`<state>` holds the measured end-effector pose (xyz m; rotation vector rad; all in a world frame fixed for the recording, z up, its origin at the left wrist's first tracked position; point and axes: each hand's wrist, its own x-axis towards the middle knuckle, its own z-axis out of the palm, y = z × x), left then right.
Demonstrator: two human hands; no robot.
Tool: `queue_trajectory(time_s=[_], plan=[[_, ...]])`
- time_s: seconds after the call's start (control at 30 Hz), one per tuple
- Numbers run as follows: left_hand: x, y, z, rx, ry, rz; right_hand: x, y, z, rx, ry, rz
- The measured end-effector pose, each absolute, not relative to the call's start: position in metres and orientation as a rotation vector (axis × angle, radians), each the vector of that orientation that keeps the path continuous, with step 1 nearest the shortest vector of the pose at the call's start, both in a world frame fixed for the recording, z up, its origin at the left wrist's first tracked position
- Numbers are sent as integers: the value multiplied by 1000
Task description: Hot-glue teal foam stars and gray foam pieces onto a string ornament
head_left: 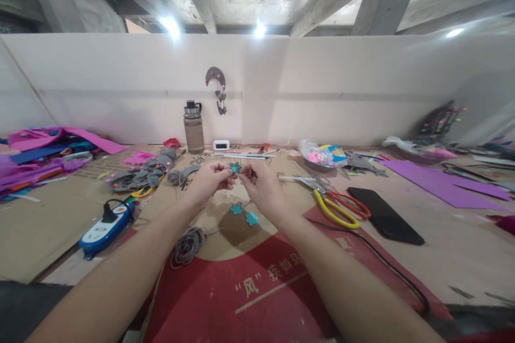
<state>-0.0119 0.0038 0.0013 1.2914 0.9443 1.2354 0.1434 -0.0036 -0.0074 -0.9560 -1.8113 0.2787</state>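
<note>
Between my two hands, above the cardboard, is a small teal flower-shaped piece (234,168). My left hand (215,179) pinches it from the left side. From the other side my right hand (259,185) has its fingers closed at the piece's edge; whether they also grip a thread is too small to tell. Below them lie two more teal flower pieces, one at the left (236,209) and one at the right (251,218). A coil of grey cord (188,246) rests on the cardboard near my left forearm.
Red- and yellow-handled scissors (338,209) and a black phone (385,215) lie at the right. A blue-white power strip (107,229) sits at the left. Behind stand a water bottle (194,131) and a small clock (221,145). A grey moon ornament (216,76) hangs on the wall.
</note>
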Motion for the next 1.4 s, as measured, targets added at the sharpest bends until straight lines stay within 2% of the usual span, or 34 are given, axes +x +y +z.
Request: queue_trajectory(time_s=[0.6,1.2,1.4], plan=[[-4,0,-1,1153,802,1312,141,-1,-9,-1041,-1763,331],[-5,-1,1,1192,830,1091,143,-4,-8,-1075,-1812,265],[-5,0,1,1147,858,1204,142,-8,-5,-1069,-1806,260]])
